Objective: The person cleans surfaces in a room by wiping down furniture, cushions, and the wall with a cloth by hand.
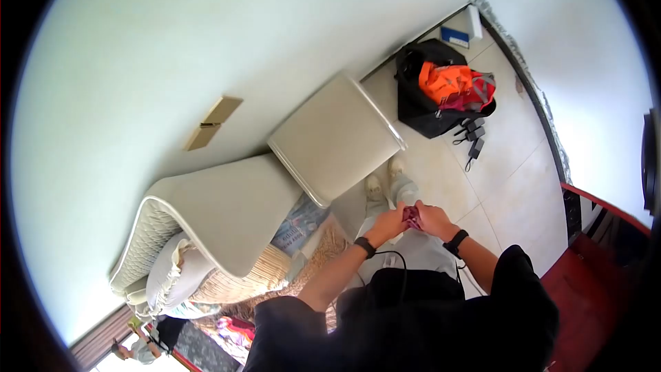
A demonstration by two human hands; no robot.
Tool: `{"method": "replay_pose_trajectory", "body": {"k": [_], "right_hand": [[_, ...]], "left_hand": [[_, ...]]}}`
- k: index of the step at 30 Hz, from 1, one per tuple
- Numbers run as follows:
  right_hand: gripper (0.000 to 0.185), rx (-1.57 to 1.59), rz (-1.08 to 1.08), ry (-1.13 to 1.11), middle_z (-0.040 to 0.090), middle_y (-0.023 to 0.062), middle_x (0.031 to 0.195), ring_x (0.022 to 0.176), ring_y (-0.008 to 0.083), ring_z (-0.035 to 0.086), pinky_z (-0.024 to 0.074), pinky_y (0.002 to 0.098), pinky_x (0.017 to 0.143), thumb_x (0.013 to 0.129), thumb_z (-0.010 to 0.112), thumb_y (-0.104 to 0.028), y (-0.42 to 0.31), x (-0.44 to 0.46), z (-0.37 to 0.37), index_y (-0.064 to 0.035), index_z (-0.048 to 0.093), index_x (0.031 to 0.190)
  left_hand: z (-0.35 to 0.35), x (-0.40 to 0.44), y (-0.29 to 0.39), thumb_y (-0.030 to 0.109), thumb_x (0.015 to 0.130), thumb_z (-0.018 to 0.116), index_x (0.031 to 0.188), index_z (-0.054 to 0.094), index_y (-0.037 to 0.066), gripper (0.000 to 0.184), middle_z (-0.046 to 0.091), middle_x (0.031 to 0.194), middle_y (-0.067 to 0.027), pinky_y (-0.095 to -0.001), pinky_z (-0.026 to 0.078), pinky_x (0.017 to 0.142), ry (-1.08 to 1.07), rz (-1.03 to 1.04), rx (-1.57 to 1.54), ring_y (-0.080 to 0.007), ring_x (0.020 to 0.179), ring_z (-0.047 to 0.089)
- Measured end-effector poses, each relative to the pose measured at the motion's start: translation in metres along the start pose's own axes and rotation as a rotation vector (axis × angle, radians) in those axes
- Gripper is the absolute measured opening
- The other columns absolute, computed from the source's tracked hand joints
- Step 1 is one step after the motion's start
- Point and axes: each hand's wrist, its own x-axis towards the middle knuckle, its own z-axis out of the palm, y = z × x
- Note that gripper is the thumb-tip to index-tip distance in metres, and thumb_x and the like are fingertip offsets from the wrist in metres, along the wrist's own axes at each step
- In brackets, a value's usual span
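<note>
My left hand [388, 224] and my right hand [434, 220] meet in front of my body, above my light trousers. Between them is a small dark red and pink item [412, 216]; its exact kind is too small to make out. The fingers of both hands curl around it from either side. Each wrist wears a black band, and a thin black cable [404, 269] hangs near my left forearm.
A beige bedside cabinet [337, 139] stands by the wall, beside a bed's curved headboard [220, 200]. On the tiled floor [509, 186] lie a black bag [420, 120] with an orange bundle [444, 83] and several black devices [474, 138]. Another person [141, 350] is at lower left.
</note>
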Motion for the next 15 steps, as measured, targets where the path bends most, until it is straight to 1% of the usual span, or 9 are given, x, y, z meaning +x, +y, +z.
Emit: {"method": "replay_pose_trajectory", "body": {"k": [1,2,3,5,6,8,11,12,15], "right_hand": [[0.028,0.021,-0.033,0.056,0.067,0.0215,0.087,0.079,0.0449,0.064,0.0498,0.0541,0.069,0.088,0.059,-0.024,-0.013,-0.013,-0.003,-0.0058,0.048,0.107],[0.026,0.045,-0.067,0.116,0.067,0.0218,0.084,0.076,0.0450,0.064,0.0496,0.0547,0.067,0.087,0.058,-0.021,-0.026,-0.022,-0.006,-0.0058,0.048,0.106],[0.024,0.066,-0.102,0.179,0.066,0.0222,0.081,0.073,0.0451,0.064,0.0493,0.0553,0.065,0.086,0.056,-0.017,-0.036,-0.027,-0.011,-0.0058,0.048,0.106],[0.026,0.076,-0.135,0.205,0.065,0.0220,0.082,0.075,0.0450,0.063,0.0485,0.0548,0.065,0.086,0.057,-0.017,-0.052,-0.043,-0.026,-0.0054,0.047,0.108],[0.027,0.093,-0.144,0.201,0.065,0.0223,0.082,0.076,0.0451,0.063,0.0483,0.0547,0.065,0.086,0.057,-0.018,-0.067,-0.057,-0.038,-0.0054,0.047,0.108],[0.028,0.145,-0.177,0.200,0.066,0.0234,0.085,0.078,0.0452,0.062,0.0479,0.0540,0.067,0.087,0.058,-0.019,-0.083,-0.089,-0.063,-0.0055,0.047,0.109],[0.028,0.125,-0.181,0.170,0.066,0.0229,0.088,0.078,0.0452,0.062,0.0482,0.0531,0.067,0.087,0.059,-0.018,-0.077,-0.119,-0.107,-0.0052,0.048,0.109],[0.032,0.113,-0.138,0.166,0.067,0.0210,0.091,0.080,0.0448,0.063,0.0489,0.0514,0.069,0.087,0.063,-0.022,-0.069,-0.127,-0.121,-0.0056,0.050,0.111],[0.040,0.130,-0.204,0.208,0.068,0.0193,0.095,0.086,0.0433,0.064,0.0504,0.0486,0.073,0.087,0.066,-0.027,-0.031,-0.158,-0.166,-0.0071,0.051,0.118]], "left_hand": [[-0.013,-0.016,0.003,0.031,0.085,0.068,0.123,0.038,0.003,0.056,0.068,0.085,-0.0234,-0.0535,0.052,0.069,0.006,0.068,0.003,-0.0440,0.080,0.066],[-0.026,-0.030,0.007,0.031,0.085,0.069,0.126,0.040,0.006,0.056,0.068,0.089,-0.0227,-0.0529,0.051,0.071,0.044,0.142,-0.073,-0.0442,0.083,0.065],[-0.040,-0.042,0.013,0.031,0.086,0.069,0.127,0.041,0.007,0.055,0.068,0.091,-0.0224,-0.0528,0.051,0.071,0.039,0.129,-0.053,-0.0440,0.085,0.065],[-0.063,-0.066,0.040,0.030,0.086,0.069,0.128,0.043,0.010,0.053,0.068,0.094,-0.0218,-0.0525,0.051,0.072,0.038,0.098,-0.034,-0.0437,0.087,0.065],[-0.074,-0.081,0.059,0.030,0.088,0.069,0.129,0.044,0.013,0.051,0.068,0.095,-0.0219,-0.0525,0.051,0.073,0.052,0.120,-0.073,-0.0432,0.089,0.065],[-0.084,-0.095,0.089,0.030,0.088,0.069,0.129,0.044,0.014,0.050,0.068,0.096,-0.0211,-0.0523,0.051,0.072,0.035,0.174,-0.027,-0.0427,0.089,0.066],[-0.087,-0.089,0.130,0.029,0.089,0.069,0.131,0.044,0.016,0.051,0.069,0.097,-0.0197,-0.0512,0.051,0.072,0.039,0.209,0.032,-0.0425,0.089,0.066],[-0.086,-0.084,0.148,0.029,0.089,0.069,0.131,0.044,0.016,0.051,0.069,0.097,-0.0196,-0.0509,0.051,0.072,0.062,0.241,0.011,-0.0427,0.089,0.066],[-0.070,-0.059,0.207,0.028,0.089,0.068,0.133,0.043,0.016,0.052,0.068,0.096,-0.0205,-0.0503,0.051,0.072,0.129,0.253,0.050,-0.0431,0.088,0.065]]}}
